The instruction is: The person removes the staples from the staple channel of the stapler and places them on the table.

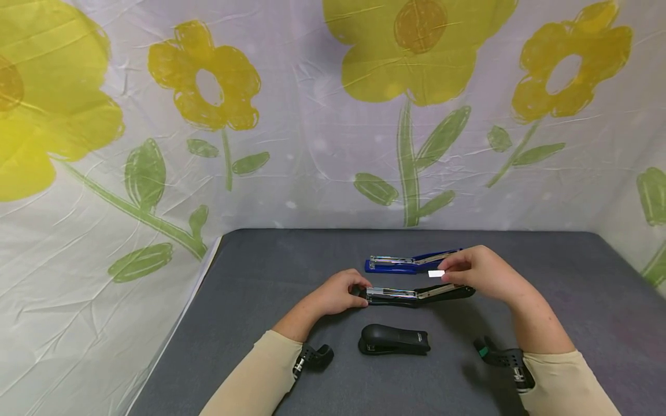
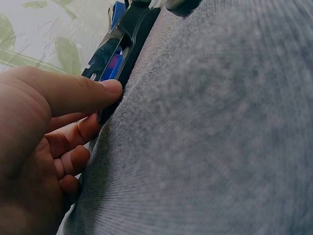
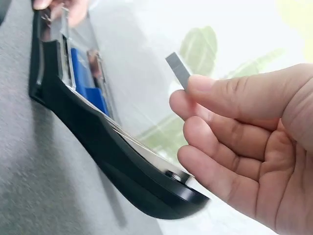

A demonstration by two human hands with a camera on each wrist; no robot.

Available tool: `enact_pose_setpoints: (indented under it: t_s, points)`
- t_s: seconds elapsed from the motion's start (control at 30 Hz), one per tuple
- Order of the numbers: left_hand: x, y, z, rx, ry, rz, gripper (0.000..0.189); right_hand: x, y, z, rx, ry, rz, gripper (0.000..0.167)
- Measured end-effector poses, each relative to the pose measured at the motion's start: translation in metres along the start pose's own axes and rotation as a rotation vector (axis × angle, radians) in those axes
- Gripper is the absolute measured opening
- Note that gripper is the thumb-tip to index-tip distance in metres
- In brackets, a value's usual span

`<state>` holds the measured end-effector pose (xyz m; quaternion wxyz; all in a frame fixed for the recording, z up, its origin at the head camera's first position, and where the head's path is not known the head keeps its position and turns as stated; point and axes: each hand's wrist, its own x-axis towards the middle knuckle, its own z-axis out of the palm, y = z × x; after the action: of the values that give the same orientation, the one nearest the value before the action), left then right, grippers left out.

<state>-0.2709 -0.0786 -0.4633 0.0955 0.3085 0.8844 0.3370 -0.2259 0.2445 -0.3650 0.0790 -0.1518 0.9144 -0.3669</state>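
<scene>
A flowered cloth [image 1: 291, 173] rises left of and behind the worktop [image 1: 260, 260], which carries three staplers: two black, one blue. The left hand [image 1: 335, 292], with a strap [image 1: 318, 357] at its wrist, pinches and hides the left end of the unfolded stapler [image 1: 416, 298], a black one. Nearer lies the closed stapler [image 1: 393, 340], its lettering too small to read; just beyond the unfolded one is the blue stapler [image 1: 395, 268], also spread, its right end partly behind the right hand [image 1: 484, 274]. That hand, apart from the left, pinches one small strip [image 1: 436, 273], raised near the black stapler's right half; fingers cover its right end. A second strap [image 1: 494, 353] circles the right wrist.
</scene>
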Motion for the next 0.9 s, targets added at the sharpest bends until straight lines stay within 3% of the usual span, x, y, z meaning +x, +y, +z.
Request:
enact_pose_setpoints:
  t_s: [0.9]
  points:
    - [0.000, 0.000, 0.000, -0.006, 0.013, 0.006, 0.032, -0.027, 0.032, -0.046, 0.016, -0.053, 0.108, 0.022]
